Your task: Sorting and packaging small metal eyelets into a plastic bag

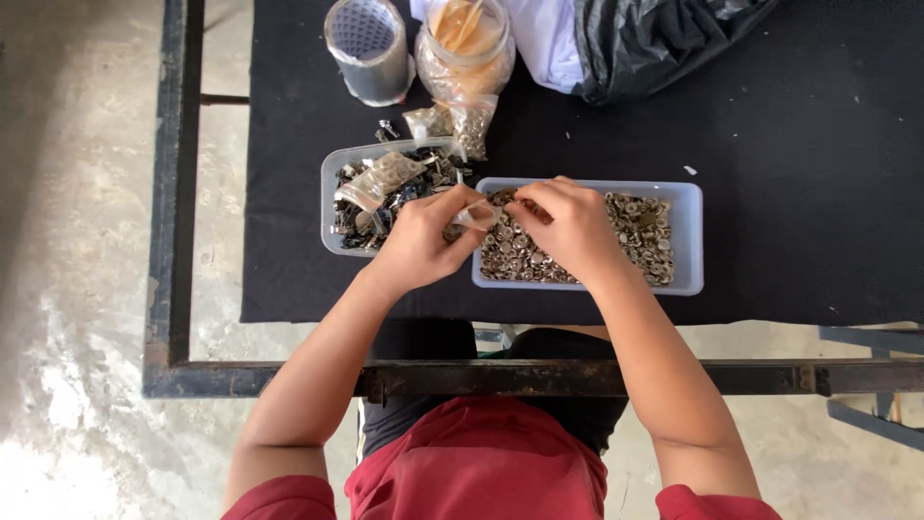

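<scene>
Here both hands [423, 236] [573, 226] pinch a small clear bag [475, 216], lying crosswise.

- Soft, even daylight; no hard shadows.
- Concrete floor [67, 414] glares pale at lower left.
- Black counter [789, 193] cloth swallows detail.
- Slight overall softness; small metal pieces blur together.

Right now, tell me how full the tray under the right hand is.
Nearly full: the clear tray is covered wall to wall with small metal pieces, where the right hand doesn't hide it.
</scene>
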